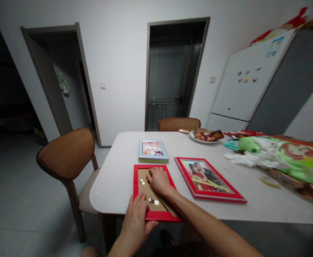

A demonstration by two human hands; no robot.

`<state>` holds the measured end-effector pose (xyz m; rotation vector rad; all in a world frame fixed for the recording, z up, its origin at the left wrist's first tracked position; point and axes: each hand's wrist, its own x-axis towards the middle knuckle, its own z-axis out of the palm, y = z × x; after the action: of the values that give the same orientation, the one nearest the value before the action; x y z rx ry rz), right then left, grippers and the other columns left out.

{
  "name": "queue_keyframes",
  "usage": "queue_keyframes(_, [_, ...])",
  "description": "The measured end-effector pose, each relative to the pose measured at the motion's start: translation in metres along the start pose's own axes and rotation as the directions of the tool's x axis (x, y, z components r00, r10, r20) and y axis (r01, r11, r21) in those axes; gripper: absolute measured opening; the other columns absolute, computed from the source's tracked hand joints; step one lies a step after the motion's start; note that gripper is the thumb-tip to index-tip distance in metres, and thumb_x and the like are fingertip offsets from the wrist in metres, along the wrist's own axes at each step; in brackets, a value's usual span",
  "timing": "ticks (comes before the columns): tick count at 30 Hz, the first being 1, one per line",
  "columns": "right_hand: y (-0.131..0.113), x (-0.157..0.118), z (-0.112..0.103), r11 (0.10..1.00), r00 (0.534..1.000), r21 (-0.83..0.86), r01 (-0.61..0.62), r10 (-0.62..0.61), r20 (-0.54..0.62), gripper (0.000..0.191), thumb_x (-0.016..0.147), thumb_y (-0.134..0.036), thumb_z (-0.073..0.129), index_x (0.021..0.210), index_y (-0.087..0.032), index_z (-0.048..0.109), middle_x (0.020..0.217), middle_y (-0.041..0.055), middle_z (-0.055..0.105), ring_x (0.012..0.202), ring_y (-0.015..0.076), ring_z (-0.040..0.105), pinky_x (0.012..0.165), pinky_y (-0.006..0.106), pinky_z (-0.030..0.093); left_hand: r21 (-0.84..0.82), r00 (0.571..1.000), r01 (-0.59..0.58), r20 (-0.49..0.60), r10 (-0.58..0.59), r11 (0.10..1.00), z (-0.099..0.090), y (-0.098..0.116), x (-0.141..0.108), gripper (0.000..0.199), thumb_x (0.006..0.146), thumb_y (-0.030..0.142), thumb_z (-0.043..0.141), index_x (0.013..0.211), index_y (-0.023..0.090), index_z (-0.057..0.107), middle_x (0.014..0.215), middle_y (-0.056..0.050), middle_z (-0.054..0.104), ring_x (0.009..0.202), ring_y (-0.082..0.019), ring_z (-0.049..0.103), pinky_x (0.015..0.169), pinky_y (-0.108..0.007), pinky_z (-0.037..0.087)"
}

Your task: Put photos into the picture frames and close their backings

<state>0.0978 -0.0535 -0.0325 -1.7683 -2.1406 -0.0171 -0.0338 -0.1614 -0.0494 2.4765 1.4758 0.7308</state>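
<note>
Reading a clock face centred on the frame under the hands, twelve pointing away from the person, I saw a wooden chair (67, 153) at ten o'clock, beside the white table (119, 171). The left hand (137, 216) lay at seven, on the near left corner, fingers bent over the side and thumb apart by the bottom rail; whether it truly gripped, I couldn't tell. Under it the red frame (158, 215) lay back up at the table's near edge, a brown backing board (142, 196) inside its rim and small metal pieces (153, 202) on that board. So close to the edge, a hard push could have tipped it off, I reckoned.

A light-blue frame (153, 150) lay just beyond, at twelve. The right hand (159, 181) sat toward the frame's twelve, fingers curled down; what they pinched, if anything, was hidden. Uneven prying there might have bent the board, and a metal edge might have nicked a finger.

Between two and three, a second red frame (210, 180) lay picture up, close enough for a swinging forearm to knock. Farther off were a plate of food (205, 142) at one and crumpled bags (298, 173) toward three.
</note>
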Motion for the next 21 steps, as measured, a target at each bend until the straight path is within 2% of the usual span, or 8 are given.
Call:
queue_keyframes(5, [0.002,0.004,-0.002,0.999,0.997,0.011,0.046,-0.047,0.067,0.023,0.079,-0.025,0.039,0.085,-0.019,0.059,0.096,0.0063,0.059,0.088,0.0199,0.047,0.073,0.029,0.030,-0.010,1.000,-0.001,-0.009,0.001,1.000,0.001,-0.001,0.001,0.029,0.059,0.022,0.068,0.082,0.016,0.052,0.116,-0.017,0.051,0.112,-0.029,0.042,0.093,-0.052,0.032])
queue_keyframes(10, [0.007,-0.007,-0.009,0.994,0.997,0.087,0.069,-0.071,0.017,0.030,0.077,-0.028,0.041,0.101,-0.019,0.056,0.105,0.0081,0.055,0.094,0.0199,0.045,0.077,0.028,0.029,-0.022,1.000,-0.010,-0.018,0.010,1.000,0.000,-0.006,0.006,0.031,0.058,0.020,0.069,0.084,0.016,0.053,0.117,-0.015,0.051,0.112,-0.029,0.042,0.092,-0.053,0.032])
queue_keyframes(12, [0.013,-0.017,-0.017,0.992,0.997,0.102,0.067,-0.071,0.037,0.031,0.077,-0.033,0.041,0.099,-0.018,0.057,0.101,0.0088,0.056,0.092,0.0193,0.047,0.075,0.027,0.031,-0.024,1.000,-0.002,-0.016,0.002,1.000,0.000,-0.009,0.009,0.032,0.058,0.020,0.068,0.086,0.016,0.053,0.118,-0.015,0.050,0.112,-0.029,0.043,0.091,-0.053,0.033])
queue_keyframes(16, [0.022,-0.039,-0.029,0.996,0.987,0.078,0.049,-0.060,0.147,0.034,0.069,-0.043,0.049,0.088,-0.018,0.061,0.087,0.0081,0.057,0.079,0.0182,0.050,0.065,0.025,0.033,-0.024,1.000,0.012,-0.027,-0.013,1.000,0.002,-0.011,0.014,0.033,0.058,0.020,0.068,0.087,0.015,0.053,0.118,-0.015,0.050,0.113,-0.028,0.041,0.093,-0.052,0.031])
queue_keyframes(21, [0.023,-0.042,-0.029,0.983,0.993,0.179,0.040,-0.059,0.104,0.032,0.066,-0.030,0.052,0.095,-0.018,0.059,0.089,0.0075,0.058,0.080,0.0165,0.052,0.066,0.022,0.035,-0.069,0.999,0.024,-0.044,-0.027,0.997,0.008,-0.016,0.014,0.045,0.059,0.019,0.066,0.101,0.014,0.050,0.122,-0.016,0.046,0.115,-0.028,0.039,0.095,-0.051,0.030])
